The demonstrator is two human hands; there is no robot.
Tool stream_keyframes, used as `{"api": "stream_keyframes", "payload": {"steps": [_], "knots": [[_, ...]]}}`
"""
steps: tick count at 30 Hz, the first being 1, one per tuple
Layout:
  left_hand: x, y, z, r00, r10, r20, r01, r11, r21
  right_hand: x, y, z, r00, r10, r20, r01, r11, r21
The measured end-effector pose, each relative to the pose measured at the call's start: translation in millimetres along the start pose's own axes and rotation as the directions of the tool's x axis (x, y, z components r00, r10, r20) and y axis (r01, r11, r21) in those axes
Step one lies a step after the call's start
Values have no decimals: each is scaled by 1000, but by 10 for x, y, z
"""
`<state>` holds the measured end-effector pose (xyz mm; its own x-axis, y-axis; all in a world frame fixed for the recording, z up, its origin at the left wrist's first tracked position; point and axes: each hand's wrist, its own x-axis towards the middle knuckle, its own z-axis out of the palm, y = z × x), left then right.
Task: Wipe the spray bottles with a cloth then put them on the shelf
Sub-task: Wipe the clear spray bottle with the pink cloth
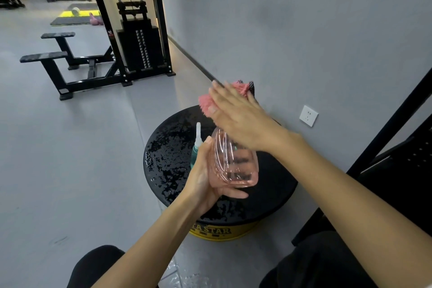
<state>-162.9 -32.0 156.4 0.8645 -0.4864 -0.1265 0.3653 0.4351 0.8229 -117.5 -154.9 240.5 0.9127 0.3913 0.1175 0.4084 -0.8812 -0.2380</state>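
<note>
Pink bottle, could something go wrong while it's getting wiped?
The clear pink plastic spray bottle might slip from the left hand while the right hand pushes the fluffy pink cloth on it. The teal bottle with a white nozzle, close by that hand on the wet round black stool, might get knocked over.

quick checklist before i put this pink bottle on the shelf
1. Left hand grips the pink bottle: ok.
2. Right hand presses the cloth on the bottle's top: ok.
3. Pink bottle wiped all round: cannot tell.
4. Teal bottle wiped: cannot tell; it stands behind the left hand.
5. Stool top dry: not ok, droplets all over.
6. Room on the shelf: cannot tell, only the edge of a black rack shows.
</note>
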Motion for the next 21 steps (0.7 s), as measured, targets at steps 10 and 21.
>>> {"api": "stream_keyframes", "payload": {"steps": [10, 21], "knots": [[-17, -16, -60, 1000, 2, 3, -2, 1000, -5, -71, 13, 106, 999, 29, -15, -28, 998, 65], [13, -29, -7, 1000, -18, 6, 18, 1000, 14, 36, 114, 37, 991, 117, -59, -114, 992, 56]]}}
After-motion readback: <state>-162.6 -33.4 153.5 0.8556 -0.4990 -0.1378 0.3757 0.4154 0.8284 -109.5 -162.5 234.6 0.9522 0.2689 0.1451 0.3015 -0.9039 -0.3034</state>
